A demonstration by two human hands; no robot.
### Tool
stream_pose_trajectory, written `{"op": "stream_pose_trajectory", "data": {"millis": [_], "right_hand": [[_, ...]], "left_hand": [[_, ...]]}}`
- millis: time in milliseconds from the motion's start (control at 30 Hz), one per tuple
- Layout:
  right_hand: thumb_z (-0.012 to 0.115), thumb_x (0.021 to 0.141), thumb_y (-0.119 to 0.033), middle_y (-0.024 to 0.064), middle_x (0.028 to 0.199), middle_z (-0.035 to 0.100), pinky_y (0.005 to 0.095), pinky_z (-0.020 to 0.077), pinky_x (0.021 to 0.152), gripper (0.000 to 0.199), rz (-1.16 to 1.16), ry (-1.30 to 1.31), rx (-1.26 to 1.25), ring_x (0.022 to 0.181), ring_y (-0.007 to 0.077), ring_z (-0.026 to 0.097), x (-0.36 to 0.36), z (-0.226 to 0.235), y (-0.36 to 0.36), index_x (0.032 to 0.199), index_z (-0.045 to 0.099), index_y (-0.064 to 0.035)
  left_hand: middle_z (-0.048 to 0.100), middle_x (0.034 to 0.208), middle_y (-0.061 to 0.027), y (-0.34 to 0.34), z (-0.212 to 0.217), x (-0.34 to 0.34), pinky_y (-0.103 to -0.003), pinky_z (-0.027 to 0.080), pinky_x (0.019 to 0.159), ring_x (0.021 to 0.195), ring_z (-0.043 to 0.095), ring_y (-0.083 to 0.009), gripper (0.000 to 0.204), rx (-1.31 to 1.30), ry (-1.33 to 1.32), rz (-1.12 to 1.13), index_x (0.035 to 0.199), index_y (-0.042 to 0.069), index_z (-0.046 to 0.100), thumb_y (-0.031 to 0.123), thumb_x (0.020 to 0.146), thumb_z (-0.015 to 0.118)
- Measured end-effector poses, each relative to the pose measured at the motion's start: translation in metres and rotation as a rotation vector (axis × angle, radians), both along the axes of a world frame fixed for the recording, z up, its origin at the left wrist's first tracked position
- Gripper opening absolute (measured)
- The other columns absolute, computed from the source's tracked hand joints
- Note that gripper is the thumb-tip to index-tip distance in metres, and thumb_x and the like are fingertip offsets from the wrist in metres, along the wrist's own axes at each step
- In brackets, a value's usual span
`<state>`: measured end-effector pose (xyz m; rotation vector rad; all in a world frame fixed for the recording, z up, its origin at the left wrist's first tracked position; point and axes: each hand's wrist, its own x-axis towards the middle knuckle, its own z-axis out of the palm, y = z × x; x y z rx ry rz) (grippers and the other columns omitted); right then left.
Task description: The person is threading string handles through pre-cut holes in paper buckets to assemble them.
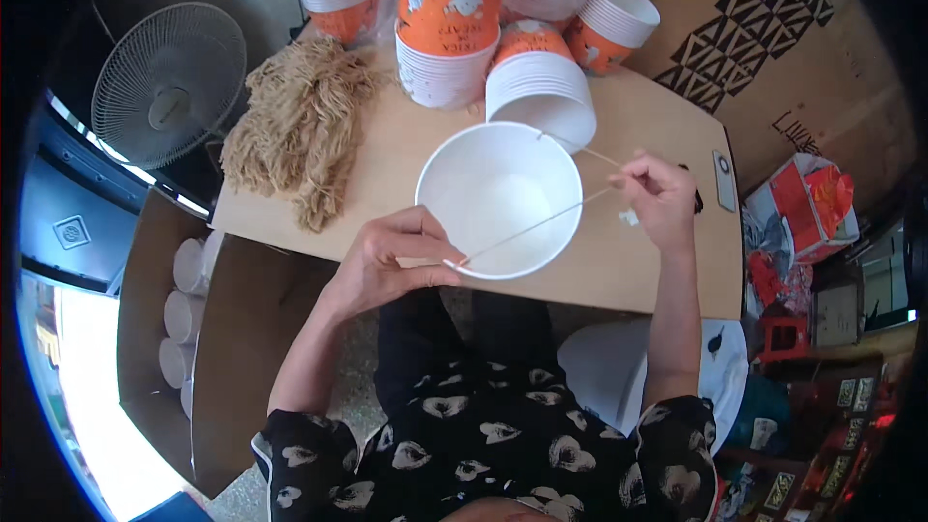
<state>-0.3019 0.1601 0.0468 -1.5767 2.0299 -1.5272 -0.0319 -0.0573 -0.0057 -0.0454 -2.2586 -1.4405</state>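
Note:
A white paper bucket (503, 184) is tilted in front of me with its hollow inside facing up. My left hand (394, 256) pinches the bucket's near-left rim, where one end of a thin tan cord (536, 224) meets it. From there the cord runs across the mouth to my right hand (659, 195), whose fingers are closed on it to the right of the bucket. Another stretch of cord goes from that hand back to the bucket's far rim. Whether the cord passes through holes in the rim is too small to tell.
A heap of tan cords (300, 126) lies on the cardboard-coloured tabletop (638, 271). Behind stand stacked orange and white buckets (449, 29), with another stack (541, 87) lying sideways. A fan (169, 87) and an open carton (242, 348) holding white buckets are at left; a large carton (822, 58) is at right.

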Motion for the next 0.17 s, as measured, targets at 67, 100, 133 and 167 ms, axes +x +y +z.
{"op": "stream_pose_trajectory", "data": {"millis": [67, 100, 133, 167], "right_hand": [[0.067, 0.084, 0.006, 0.0019, 0.078, 0.055, 0.0226, 0.0403, 0.065, 0.003, 0.079, -0.132, -0.103, 0.07, 0.0088, 0.049, -0.003, -0.009, -0.006, 0.084, 0.065, 0.0036], [0.065, 0.087, 0.004, 0.0039, 0.083, 0.058, 0.0238, 0.0437, 0.069, 0.005, 0.113, -0.145, -0.106, 0.075, 0.0114, 0.052, -0.005, -0.01, -0.008, 0.092, 0.066, 0.004], [0.068, 0.087, 0.0, 0.0051, 0.086, 0.059, 0.025, 0.0461, 0.072, 0.01, 0.17, -0.175, -0.148, 0.079, 0.0119, 0.053, -0.006, -0.012, -0.011, 0.096, 0.067, 0.0042], [0.071, 0.086, -0.004, 0.0063, 0.089, 0.059, 0.0262, 0.0485, 0.075, 0.016, 0.228, -0.206, -0.188, 0.082, 0.0125, 0.053, -0.003, -0.011, -0.016, 0.1, 0.067, 0.0044]], "left_hand": [[0.068, 0.089, -0.0045, -0.01, 0.007, 0.007, -0.029, 0.051, 0.072, 0.083, 0.064, -0.0149, 0.019, 0.19, -0.008, -0.042, 0.095, 0.003, 0.077, 0.006, 0.077, 0.081], [0.068, 0.09, -0.0048, -0.017, 0.015, 0.012, -0.03, 0.053, 0.076, 0.087, 0.065, -0.0156, 0.017, 0.288, -0.084, 0.003, 0.096, 0.002, 0.076, 0.004, 0.08, 0.079], [0.068, 0.091, -0.0064, -0.027, 0.018, 0.014, -0.03, 0.054, 0.082, 0.09, 0.066, -0.0179, 0.014, 0.445, -0.082, -0.018, 0.099, 0.005, 0.076, 0.005, 0.086, 0.073], [0.068, 0.092, -0.0079, -0.041, 0.018, 0.012, -0.03, 0.055, 0.088, 0.092, 0.068, -0.0202, 0.015, 0.604, -0.079, -0.04, 0.102, 0.008, 0.077, 0.005, 0.092, 0.067]]}}
